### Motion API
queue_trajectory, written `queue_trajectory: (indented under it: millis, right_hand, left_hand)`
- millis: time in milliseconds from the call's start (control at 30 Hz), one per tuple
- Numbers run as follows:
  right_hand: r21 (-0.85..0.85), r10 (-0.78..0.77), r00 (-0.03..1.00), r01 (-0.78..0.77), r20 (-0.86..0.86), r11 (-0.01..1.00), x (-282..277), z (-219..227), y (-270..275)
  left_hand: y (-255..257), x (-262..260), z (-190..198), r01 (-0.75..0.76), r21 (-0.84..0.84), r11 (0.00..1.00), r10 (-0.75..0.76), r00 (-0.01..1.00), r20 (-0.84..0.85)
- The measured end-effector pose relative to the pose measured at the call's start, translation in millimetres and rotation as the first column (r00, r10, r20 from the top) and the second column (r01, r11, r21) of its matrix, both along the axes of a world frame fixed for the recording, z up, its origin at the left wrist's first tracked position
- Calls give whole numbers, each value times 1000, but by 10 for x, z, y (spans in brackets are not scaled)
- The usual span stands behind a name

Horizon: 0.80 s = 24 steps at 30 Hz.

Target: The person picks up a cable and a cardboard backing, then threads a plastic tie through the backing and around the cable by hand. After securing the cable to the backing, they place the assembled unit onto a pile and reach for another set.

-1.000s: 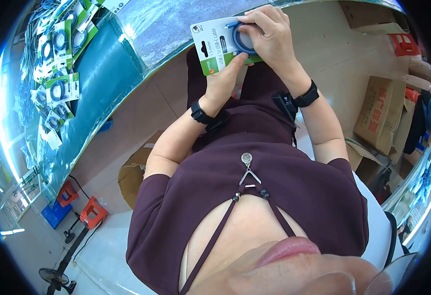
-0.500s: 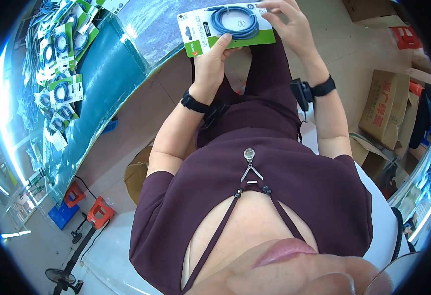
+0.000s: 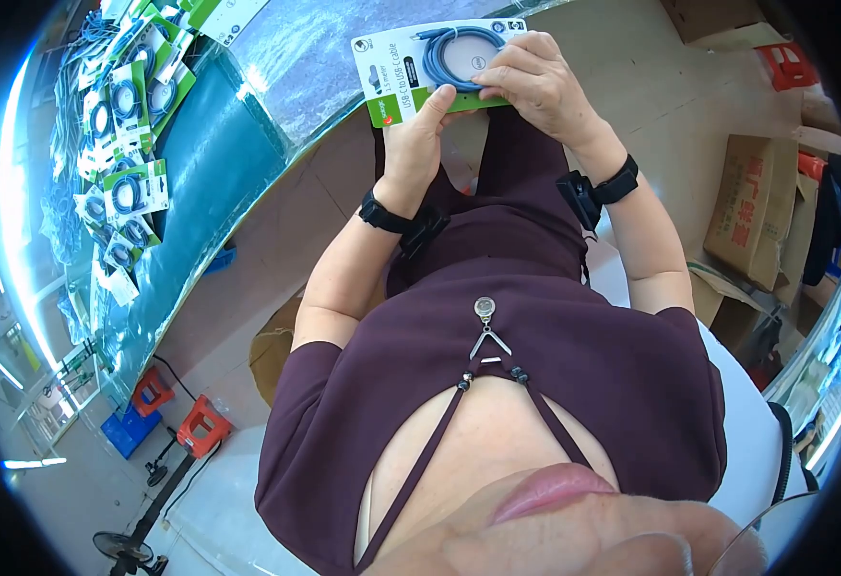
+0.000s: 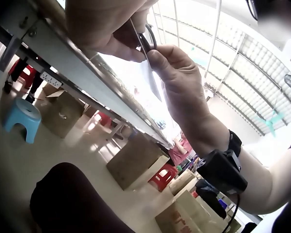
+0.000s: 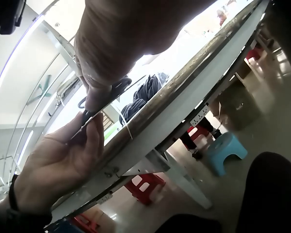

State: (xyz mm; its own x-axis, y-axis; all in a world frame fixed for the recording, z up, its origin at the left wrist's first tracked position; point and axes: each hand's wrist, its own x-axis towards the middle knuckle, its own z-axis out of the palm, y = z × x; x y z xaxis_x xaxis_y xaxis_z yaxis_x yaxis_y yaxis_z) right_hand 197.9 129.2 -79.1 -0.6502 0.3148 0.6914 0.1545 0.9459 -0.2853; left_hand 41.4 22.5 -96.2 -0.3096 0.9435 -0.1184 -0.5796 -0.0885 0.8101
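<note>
A white and green card printed "USB-C to USB-C cable" (image 3: 386, 84) is held up near the table edge in the head view. On its face lies a coiled blue cable (image 3: 437, 60). My left hand (image 3: 413, 149) pinches the card's lower edge, thumb in front and fingers behind. My right hand (image 3: 543, 94) has its fingers curled over the right part of the coil, hiding part of it. In the left wrist view the card (image 4: 153, 80) appears nearly edge-on between both hands.
A pile of carded cables (image 3: 125, 106) covers the left of the green-topped table (image 3: 214, 144). Cardboard boxes (image 3: 751, 206) stand on the floor at the right. A blue stool (image 4: 25, 116) and red stools (image 5: 144, 187) are around the table.
The right hand lifted off the card, uncovering the coil, then came back onto its right side. The left hand kept its hold as the card shifted slightly.
</note>
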Motion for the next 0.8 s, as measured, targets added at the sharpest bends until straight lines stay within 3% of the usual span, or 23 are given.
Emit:
queue_trajectory:
  millis: [200,367,467,700,800]
  right_hand:
    - [-57,-98,995,98,8,994,-13,-135,-30]
    - [-147,-188,982,187,7,971,-167,99,-172]
    - [-302,-384,923,371,20,878,-285,85,-197]
    - [-572,-365,928,337,71,748,-477,-29,-265]
    - [-697,-328,941,292,86,655,-453,-11,-266]
  left_hand:
    - [-13,-22,-171,-45,-48,998,40,992,-116]
    - [-7,-13,-188,-86,-30,996,82,989,-123]
    - [26,12,-224,-84,-14,996,80,977,-196]
    - [43,101,-311,-171,64,983,181,888,-422]
    - [-4,58,-304,-126,0,992,120,942,-314]
